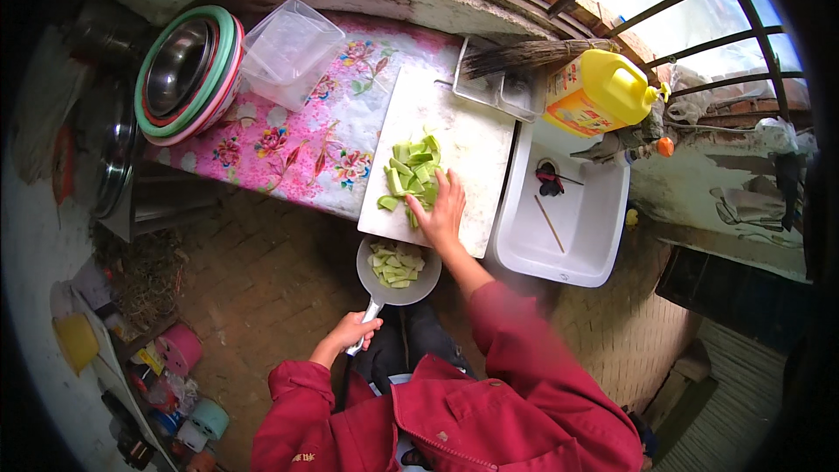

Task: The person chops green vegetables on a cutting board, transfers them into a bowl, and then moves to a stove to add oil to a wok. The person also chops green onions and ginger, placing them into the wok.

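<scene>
My left hand [354, 331] grips the handle of a grey ladle-like scoop [429, 282], held just below the near edge of a white cutting board [482, 137]. Pale green cut vegetable pieces [396, 265] lie in the scoop's bowl. On the board sits a heap of similar green chunks [413, 167]. My right hand [442, 210] rests over the heap's right side with fingers spread, touching some pieces; its palm side is hidden.
Right of the board is a grey plastic sink [564, 269] holding a thin stick [549, 224]. Behind stand a yellow jug [609, 88], a straw brush [518, 58] and a metal tray [482, 88]. Stacked basins [147, 105] and a clear plastic box [288, 56] occupy the flowered tablecloth [308, 151].
</scene>
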The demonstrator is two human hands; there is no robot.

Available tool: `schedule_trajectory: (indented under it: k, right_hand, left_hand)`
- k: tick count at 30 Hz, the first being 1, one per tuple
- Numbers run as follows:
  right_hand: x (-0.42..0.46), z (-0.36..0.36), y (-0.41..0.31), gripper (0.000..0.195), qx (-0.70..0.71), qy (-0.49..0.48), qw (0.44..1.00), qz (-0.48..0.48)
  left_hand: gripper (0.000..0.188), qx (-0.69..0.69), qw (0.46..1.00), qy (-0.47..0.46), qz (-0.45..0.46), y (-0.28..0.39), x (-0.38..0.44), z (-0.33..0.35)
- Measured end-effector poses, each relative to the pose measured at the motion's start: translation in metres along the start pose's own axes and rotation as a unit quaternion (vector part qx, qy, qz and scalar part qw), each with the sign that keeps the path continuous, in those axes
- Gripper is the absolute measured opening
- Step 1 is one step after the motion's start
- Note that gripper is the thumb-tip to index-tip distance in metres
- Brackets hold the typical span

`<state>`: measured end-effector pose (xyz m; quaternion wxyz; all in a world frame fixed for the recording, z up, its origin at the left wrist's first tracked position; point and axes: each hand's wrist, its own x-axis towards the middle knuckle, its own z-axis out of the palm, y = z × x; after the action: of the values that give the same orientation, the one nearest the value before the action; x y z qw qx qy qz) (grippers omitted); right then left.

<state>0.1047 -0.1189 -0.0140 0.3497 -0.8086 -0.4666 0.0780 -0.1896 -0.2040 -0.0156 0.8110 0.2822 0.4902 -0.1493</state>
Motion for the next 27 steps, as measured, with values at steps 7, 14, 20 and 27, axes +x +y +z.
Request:
schedule_trajectory:
  k: [7,14,20,27]
  right_hand:
    - [-0.015,0.015,0.017,0.056,-0.028,-0.03,0.998,-0.055]
    - [-0.062,0.008,0.014,0.039,0.032,-0.048,0.998,-0.023]
    - [-0.107,-0.002,-0.024,0.047,0.111,-0.124,0.985,-0.042]
    - [0.1,0.022,-0.006,0.061,-0.05,-0.024,0.993,-0.107]
  left_hand:
    - [0.025,-0.011,1.0,0.01,0.006,0.001,-0.008,-0.002]
    - [0.023,-0.015,1.0,-0.004,0.005,0.005,-0.008,-0.004]
    - [0.025,-0.009,1.0,-0.001,0.012,-0.001,-0.003,-0.006]
    - [0.024,0.014,1.0,0.013,0.012,0.0,-0.008,-0.014]
